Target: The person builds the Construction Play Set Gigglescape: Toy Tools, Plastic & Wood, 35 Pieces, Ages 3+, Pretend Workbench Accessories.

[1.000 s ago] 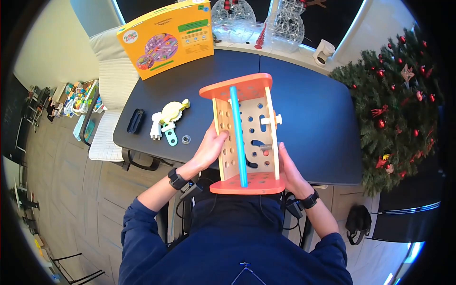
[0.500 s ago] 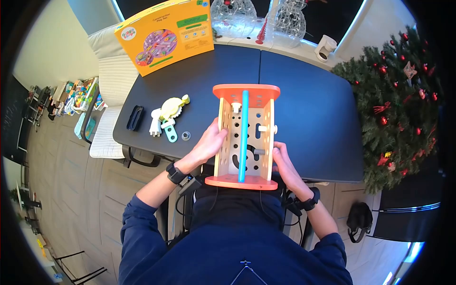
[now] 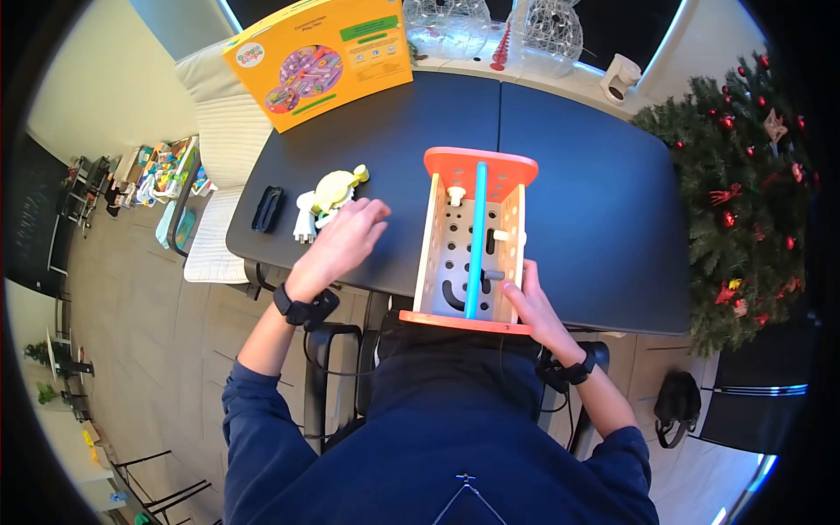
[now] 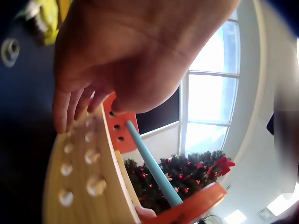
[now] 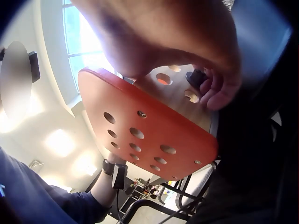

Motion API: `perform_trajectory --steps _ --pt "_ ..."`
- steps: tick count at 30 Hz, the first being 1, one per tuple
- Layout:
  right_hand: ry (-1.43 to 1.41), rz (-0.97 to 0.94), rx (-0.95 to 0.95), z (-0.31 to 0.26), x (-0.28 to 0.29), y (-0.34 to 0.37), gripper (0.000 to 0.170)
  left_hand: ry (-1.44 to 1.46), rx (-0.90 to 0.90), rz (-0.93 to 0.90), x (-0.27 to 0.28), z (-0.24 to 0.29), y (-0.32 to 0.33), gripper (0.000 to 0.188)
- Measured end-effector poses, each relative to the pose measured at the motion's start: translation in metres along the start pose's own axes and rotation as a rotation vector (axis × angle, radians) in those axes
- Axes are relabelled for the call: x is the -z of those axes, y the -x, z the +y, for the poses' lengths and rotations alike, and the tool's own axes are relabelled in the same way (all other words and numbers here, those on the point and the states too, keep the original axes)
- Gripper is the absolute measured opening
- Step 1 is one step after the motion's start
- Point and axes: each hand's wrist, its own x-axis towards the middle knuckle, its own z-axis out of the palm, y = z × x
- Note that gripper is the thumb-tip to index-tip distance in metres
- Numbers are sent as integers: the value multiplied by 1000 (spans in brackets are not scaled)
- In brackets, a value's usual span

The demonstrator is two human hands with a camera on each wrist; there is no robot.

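Step in hand looks like a reach for loose parts with the left hand (image 3: 341,241) while the right hand (image 3: 538,306) steadies the toolbox (image 3: 463,236). Toolbox is at the near edge of the table (image 3: 595,201), right of the left hand, open side up, blue rod (image 3: 476,241) running near to far. What carries its underside: can't tell.

Left fingers loosely bent, nothing visible in them, hand over or just beside the yellow piece (image 3: 335,188) and white piece (image 3: 304,217). Contact unclear. Right hand holds the toolbox's right wall, thumb on the inner side by the grey screw (image 3: 493,275), fingers curled outside.

Next move, my read: pick one part out of the cluster without dragging its neighbours; right hand should keep the toolbox from tipping.

View differences: right wrist shows a dark cap (image 5: 196,78) on the wall's outer face, against the curled fingers; head view misses it. Can't tell if they pinch it. Left wrist shows a grey ring (image 4: 10,52) on the table; not visible from the head. Only head shows both white pegs (image 3: 456,195) in the walls.
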Motion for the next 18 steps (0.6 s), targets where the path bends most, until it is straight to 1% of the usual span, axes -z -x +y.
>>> perform_trajectory --steps 1,2,5,6,12,15,18 --pt "-10 10 17 -1 -1 0 63 -197 -39 36 1 -12 5 22" --pt "-4 26 30 -6 -3 2 61 -283 -48 34 -2 -25 10 23" --pt "9 38 42 -3 -6 0 60 -350 -42 -63 -10 -38 11 25" --pt "7 42 45 -2 -7 0 59 -294 -2 -97 -11 -40 10 27" --pt "-11 78 64 2 -8 -2 57 -352 41 -154 -19 -49 3 27" --pt "13 71 59 5 -5 -3 56 -333 27 -203 -15 -43 2 27" --pt "8 86 71 6 -6 -4 58 -191 40 -206 1 -18 -3 24"
